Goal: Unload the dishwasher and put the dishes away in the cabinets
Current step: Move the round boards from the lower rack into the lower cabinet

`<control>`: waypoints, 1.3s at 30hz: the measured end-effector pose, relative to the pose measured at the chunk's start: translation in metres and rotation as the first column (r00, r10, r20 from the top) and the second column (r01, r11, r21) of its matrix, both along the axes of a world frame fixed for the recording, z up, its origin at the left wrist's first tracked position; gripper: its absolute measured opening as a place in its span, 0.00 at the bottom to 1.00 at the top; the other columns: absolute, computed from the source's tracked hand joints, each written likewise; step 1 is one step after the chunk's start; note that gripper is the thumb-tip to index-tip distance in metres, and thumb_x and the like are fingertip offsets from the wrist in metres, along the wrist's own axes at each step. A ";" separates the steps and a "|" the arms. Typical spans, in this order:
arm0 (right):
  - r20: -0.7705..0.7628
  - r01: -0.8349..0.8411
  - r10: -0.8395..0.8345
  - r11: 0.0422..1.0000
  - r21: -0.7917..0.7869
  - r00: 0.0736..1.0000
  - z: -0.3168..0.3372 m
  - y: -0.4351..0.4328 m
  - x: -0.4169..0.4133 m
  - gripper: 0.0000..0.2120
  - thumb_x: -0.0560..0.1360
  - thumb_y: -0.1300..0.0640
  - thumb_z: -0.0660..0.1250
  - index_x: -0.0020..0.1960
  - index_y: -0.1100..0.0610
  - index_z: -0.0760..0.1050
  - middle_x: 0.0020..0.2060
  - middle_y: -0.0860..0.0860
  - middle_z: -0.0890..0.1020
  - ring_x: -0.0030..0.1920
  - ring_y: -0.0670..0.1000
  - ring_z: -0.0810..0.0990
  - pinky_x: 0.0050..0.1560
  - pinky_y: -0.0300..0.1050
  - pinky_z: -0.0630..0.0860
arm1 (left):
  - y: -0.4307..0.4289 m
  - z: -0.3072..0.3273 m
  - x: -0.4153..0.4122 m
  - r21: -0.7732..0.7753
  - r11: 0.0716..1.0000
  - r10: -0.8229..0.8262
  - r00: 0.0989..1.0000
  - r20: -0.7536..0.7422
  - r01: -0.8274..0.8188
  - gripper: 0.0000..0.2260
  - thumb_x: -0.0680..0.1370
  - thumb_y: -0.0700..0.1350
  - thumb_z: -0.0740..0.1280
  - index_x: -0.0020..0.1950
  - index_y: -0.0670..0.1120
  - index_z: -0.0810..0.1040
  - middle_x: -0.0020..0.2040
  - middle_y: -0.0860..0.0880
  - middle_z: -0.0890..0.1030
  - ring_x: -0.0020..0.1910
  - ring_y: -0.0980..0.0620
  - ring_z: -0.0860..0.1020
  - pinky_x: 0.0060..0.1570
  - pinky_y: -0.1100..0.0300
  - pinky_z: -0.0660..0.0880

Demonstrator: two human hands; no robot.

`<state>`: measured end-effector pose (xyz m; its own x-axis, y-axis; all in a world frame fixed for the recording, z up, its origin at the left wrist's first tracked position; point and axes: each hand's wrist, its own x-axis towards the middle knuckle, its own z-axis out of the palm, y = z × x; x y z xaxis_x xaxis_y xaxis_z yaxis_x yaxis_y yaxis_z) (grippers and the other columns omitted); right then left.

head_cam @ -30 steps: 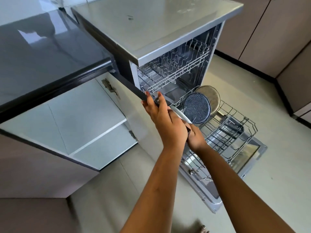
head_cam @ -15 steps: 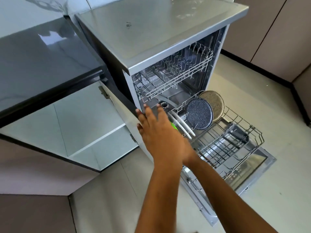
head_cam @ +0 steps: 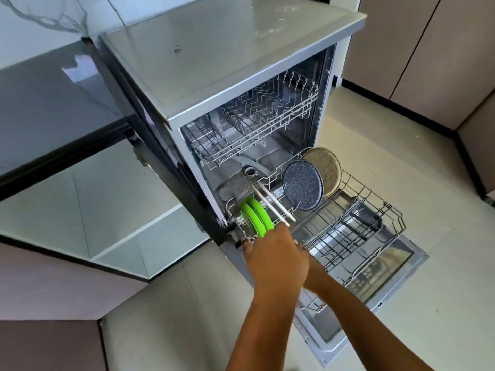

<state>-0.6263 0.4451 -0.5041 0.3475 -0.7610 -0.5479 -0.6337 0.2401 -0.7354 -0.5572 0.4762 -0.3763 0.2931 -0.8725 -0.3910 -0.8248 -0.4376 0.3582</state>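
Observation:
The dishwasher (head_cam: pixel 227 49) stands open with its lower rack (head_cam: pixel 375 236) pulled out over the lowered door (head_cam: pixel 388 295). Upright in the rack are two green plates (head_cam: pixel 254 215), two thin white plates (head_cam: pixel 273 204), a dark speckled plate (head_cam: pixel 302 188) and a beige speckled plate (head_cam: pixel 326 167). My left hand (head_cam: pixel 276 253) hovers over the rack's near left corner, fingertips at the green plates' lower edge, holding nothing I can see. My right forearm (head_cam: pixel 361 317) reaches under it; that hand is hidden behind the left one.
The upper rack (head_cam: pixel 254 124) sits inside with no dishes visible. Left of the dishwasher an open cabinet with a white shelf (head_cam: pixel 134 228) lies under a dark glossy counter (head_cam: pixel 53 103). Beige cabinet doors (head_cam: pixel 428 49) line the far right wall.
My left hand has dropped from the cabinet door's edge down to the rack's near corner, uncovering the green plates. The view has pulled back and tilted up.

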 end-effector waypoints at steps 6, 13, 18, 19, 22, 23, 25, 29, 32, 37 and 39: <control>0.082 0.027 -0.025 0.999 -0.018 0.996 0.012 -0.015 -0.050 0.14 0.79 0.57 0.61 0.64 0.58 0.73 0.59 0.53 0.78 0.60 0.53 0.76 0.55 0.43 0.72 | -0.021 -0.036 0.002 0.175 0.951 0.307 0.844 -0.440 -0.254 0.22 0.81 0.47 0.58 0.75 0.49 0.59 0.69 0.44 0.69 0.50 0.52 0.73 0.43 0.59 0.72; 0.074 0.110 -0.110 0.994 0.001 0.991 -0.009 0.001 -0.088 0.15 0.79 0.57 0.61 0.65 0.58 0.72 0.63 0.56 0.76 0.61 0.53 0.75 0.60 0.46 0.72 | -0.024 -0.066 -0.006 0.307 0.858 0.513 0.695 -0.503 -0.411 0.15 0.81 0.42 0.58 0.68 0.42 0.68 0.53 0.45 0.74 0.58 0.45 0.73 0.54 0.52 0.70; 0.096 0.161 -0.158 0.987 -0.026 0.983 -0.014 0.014 -0.090 0.14 0.80 0.57 0.60 0.64 0.58 0.72 0.59 0.57 0.77 0.58 0.58 0.78 0.57 0.50 0.75 | -0.009 -0.078 -0.010 0.345 0.844 0.536 0.657 -0.530 -0.410 0.14 0.81 0.43 0.58 0.66 0.41 0.69 0.58 0.43 0.73 0.61 0.44 0.73 0.50 0.56 0.70; 0.077 0.166 -0.163 0.986 -0.028 0.984 -0.014 0.020 -0.087 0.13 0.80 0.58 0.60 0.64 0.58 0.72 0.57 0.57 0.78 0.55 0.58 0.79 0.54 0.50 0.77 | -0.002 -0.082 -0.008 0.360 0.831 0.557 0.639 -0.531 -0.425 0.14 0.81 0.43 0.58 0.66 0.40 0.69 0.58 0.42 0.73 0.59 0.45 0.73 0.49 0.55 0.70; 0.055 0.160 -0.158 0.986 -0.049 0.986 -0.012 0.029 -0.073 0.13 0.79 0.58 0.60 0.62 0.56 0.73 0.57 0.59 0.79 0.44 0.53 0.77 0.44 0.44 0.76 | 0.017 -0.077 -0.004 0.368 0.809 0.586 0.574 -0.572 -0.459 0.13 0.82 0.42 0.57 0.65 0.39 0.69 0.58 0.42 0.73 0.54 0.46 0.72 0.45 0.54 0.69; 0.049 0.136 -0.134 0.989 -0.058 0.990 -0.012 0.032 -0.068 0.13 0.79 0.58 0.60 0.62 0.56 0.73 0.58 0.58 0.79 0.47 0.53 0.78 0.48 0.46 0.77 | 0.023 -0.077 -0.004 0.365 0.807 0.586 0.551 -0.594 -0.464 0.14 0.82 0.42 0.57 0.66 0.40 0.69 0.58 0.42 0.73 0.53 0.46 0.71 0.44 0.54 0.69; 0.030 0.108 -0.106 0.993 -0.057 0.994 -0.008 0.031 -0.058 0.14 0.78 0.58 0.61 0.63 0.56 0.73 0.60 0.56 0.78 0.54 0.55 0.79 0.55 0.48 0.77 | 0.029 -0.076 0.000 0.372 0.798 0.592 0.499 -0.633 -0.474 0.14 0.82 0.42 0.58 0.66 0.42 0.69 0.57 0.43 0.73 0.54 0.46 0.72 0.44 0.55 0.70; 0.013 0.067 -0.066 0.996 -0.064 0.998 -0.013 0.019 -0.041 0.16 0.78 0.59 0.61 0.65 0.56 0.72 0.63 0.54 0.77 0.56 0.51 0.76 0.58 0.47 0.74 | 0.017 -0.080 0.005 0.362 0.783 0.589 0.416 -0.693 -0.506 0.13 0.81 0.42 0.58 0.66 0.44 0.70 0.52 0.45 0.74 0.53 0.47 0.73 0.54 0.52 0.71; -0.017 0.008 -0.009 0.997 -0.081 1.000 -0.032 0.003 -0.036 0.16 0.78 0.59 0.61 0.65 0.57 0.72 0.64 0.54 0.76 0.61 0.53 0.75 0.60 0.45 0.71 | 0.004 -0.095 0.008 0.362 0.765 0.601 0.389 -0.698 -0.532 0.13 0.81 0.42 0.58 0.66 0.44 0.70 0.55 0.44 0.73 0.52 0.47 0.72 0.53 0.54 0.70; -0.085 -0.048 0.040 0.994 -0.095 0.996 -0.072 -0.041 -0.031 0.16 0.78 0.61 0.61 0.65 0.58 0.73 0.64 0.55 0.77 0.63 0.53 0.75 0.62 0.42 0.69 | -0.024 -0.133 0.016 0.312 0.764 0.614 0.489 -0.620 -0.564 0.14 0.81 0.42 0.57 0.67 0.43 0.68 0.58 0.44 0.73 0.50 0.49 0.70 0.48 0.59 0.68; -0.119 -0.084 0.072 0.991 -0.101 0.990 -0.086 -0.065 -0.028 0.17 0.77 0.62 0.62 0.66 0.58 0.72 0.65 0.56 0.76 0.64 0.54 0.75 0.63 0.43 0.69 | -0.040 -0.150 0.021 0.246 0.788 0.594 0.591 -0.547 -0.565 0.16 0.81 0.42 0.57 0.68 0.43 0.67 0.64 0.44 0.73 0.45 0.52 0.71 0.43 0.65 0.71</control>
